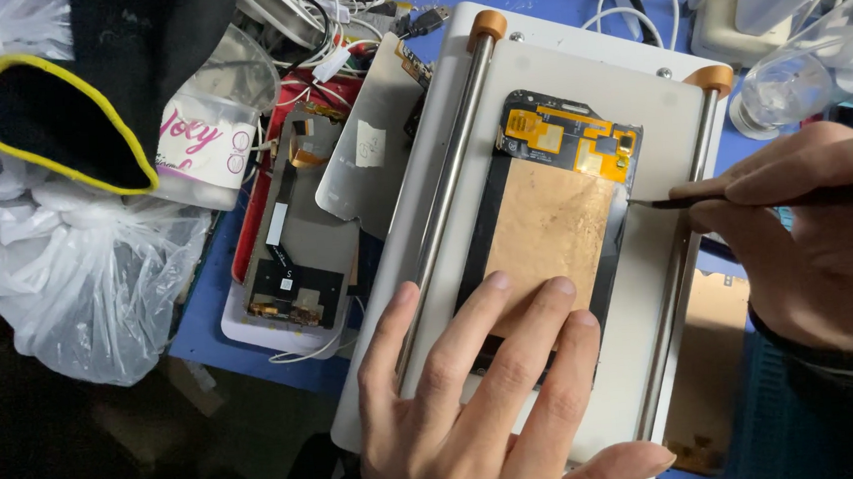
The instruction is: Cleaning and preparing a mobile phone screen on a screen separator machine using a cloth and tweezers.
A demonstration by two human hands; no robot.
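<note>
Step in hand, as judged: prying at a phone screen panel (549, 227), lying copper-backed side up at centre of a white separator plate (661, 284). Left hand (476, 404), at 6 o'clock, fingers spread flat, pins its lower end. Right hand (821, 235), at 3 o'clock, pinches a thin dark tool (700, 200), tip at the panel's right edge. Next move calls for a shallow, steady slide along the seam.

The white plate (659, 255) is left bare beside the phone screen assembly (553, 212), hemmed by two metal rails (443, 189), while the left flank is crowded by loose phone parts (294, 248) and plastic bags (73, 261).
</note>
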